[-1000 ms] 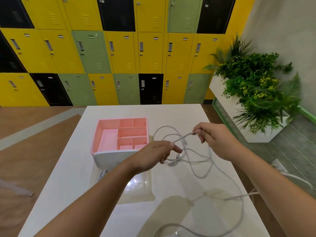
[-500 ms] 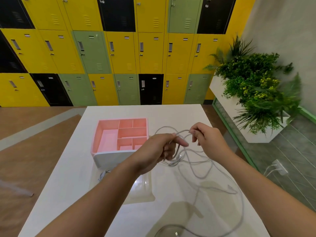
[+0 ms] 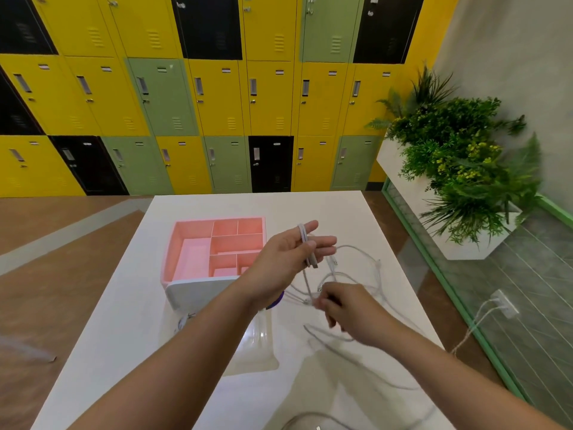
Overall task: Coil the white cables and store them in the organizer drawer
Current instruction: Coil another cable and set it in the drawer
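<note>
A pink organizer drawer [image 3: 189, 259] with several compartments stands on the white table [image 3: 335, 212], pulled out of its white case. My left hand [image 3: 285, 256] is raised beside it with fingers stretched out; a white cable [image 3: 305, 243] is looped over the index finger and hangs down with its plug. Lower and to the right, my right hand [image 3: 344, 308] pinches the loose strands of the same cable tangle [image 3: 356, 265] just above the table. More cable [image 3: 310, 418] trails toward the table's near edge.
A clear plastic lid [image 3: 257, 346] lies flat in front of the organizer. A small white cable end [image 3: 183, 321] sits by the case's front. A planter [image 3: 459, 169] stands to the right, lockers behind. A wall outlet [image 3: 505, 305] with plugged cords is low on the right.
My left hand opened and lifted with the cable looped over its finger. My right hand dropped down and toward me, now pinching the strands near the table.
</note>
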`<state>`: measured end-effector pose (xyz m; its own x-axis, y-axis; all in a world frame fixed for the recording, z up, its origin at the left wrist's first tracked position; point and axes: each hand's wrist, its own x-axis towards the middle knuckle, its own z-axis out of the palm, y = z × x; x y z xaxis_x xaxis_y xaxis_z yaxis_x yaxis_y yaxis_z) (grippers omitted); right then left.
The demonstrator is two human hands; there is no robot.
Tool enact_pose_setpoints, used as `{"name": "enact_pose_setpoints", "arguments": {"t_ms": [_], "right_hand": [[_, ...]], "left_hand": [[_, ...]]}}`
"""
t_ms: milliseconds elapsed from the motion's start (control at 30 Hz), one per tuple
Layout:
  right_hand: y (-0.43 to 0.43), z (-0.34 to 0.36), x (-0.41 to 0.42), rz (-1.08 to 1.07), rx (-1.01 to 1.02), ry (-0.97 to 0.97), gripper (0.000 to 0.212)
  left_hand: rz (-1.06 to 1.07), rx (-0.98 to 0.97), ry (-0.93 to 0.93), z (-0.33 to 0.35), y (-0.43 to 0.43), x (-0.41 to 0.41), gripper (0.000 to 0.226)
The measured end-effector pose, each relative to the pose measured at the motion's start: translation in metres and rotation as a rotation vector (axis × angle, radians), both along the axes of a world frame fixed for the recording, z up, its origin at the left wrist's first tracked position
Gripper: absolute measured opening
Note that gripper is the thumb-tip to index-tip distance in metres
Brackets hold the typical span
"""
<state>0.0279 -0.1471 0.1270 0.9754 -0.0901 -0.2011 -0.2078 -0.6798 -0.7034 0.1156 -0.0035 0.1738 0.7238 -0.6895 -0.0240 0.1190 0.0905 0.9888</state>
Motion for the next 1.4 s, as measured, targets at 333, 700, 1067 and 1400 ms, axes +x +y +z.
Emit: {"name": "enact_pose_setpoints", "arguments": {"t_ms": [333,700,1067,1400], "right_hand": [[-0.004,0.066,-0.006,0.225,-0.528,-0.075,0.017],[-0.036,0.092,0.003,0.193,-0.687,-0.347,0.02],[-0.051,0.072,0.021,0.067,-0.349,-0.401,0.019],[-0.04,0.026,0.025,-0.06,0.164,-0.337,0.019]], "left_hand": [[0.083,0.502,-0.47,-0.025,0.007,0.008,0.034],[-0.248,0.585,-0.366,-0.015,0.016,-0.011,0.023],[-0.18,0.396,-0.267,0.001,0.015,-0.02,0.042],[-0.126,0.104,0.002,0.009,0.01,-0.017,0.044]]}}
